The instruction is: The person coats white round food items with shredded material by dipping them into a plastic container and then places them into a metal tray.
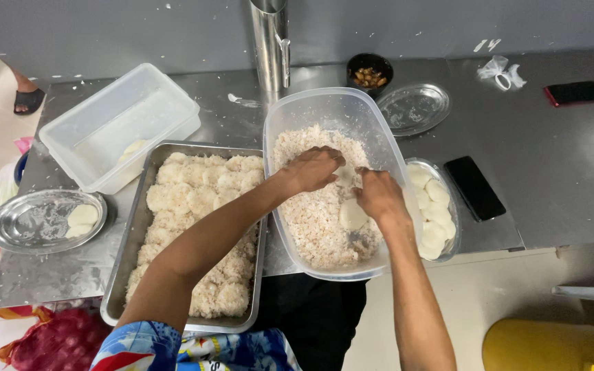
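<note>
Both my hands are inside a clear plastic tub [290,110] filled with white shredded crumbs [311,213]. My left hand [314,168] presses down on a pale dough patty half buried in the crumbs. My right hand [378,194] grips the same patty from the right. Another flat white patty [352,214] lies on the crumbs just below my right hand. A steel tray [135,233] to the left holds several crumb-coated patties [197,199]. A small steel plate [454,206] right of the tub carries several plain white patties [434,213].
An empty clear tub [115,124] with one patty sits at the back left. A round steel plate [36,223] holds two patties. A steel lid [414,106], dark bowl [370,72], steel pole [271,41], two phones [474,187] [575,92] and a yellow bin [551,343] are around.
</note>
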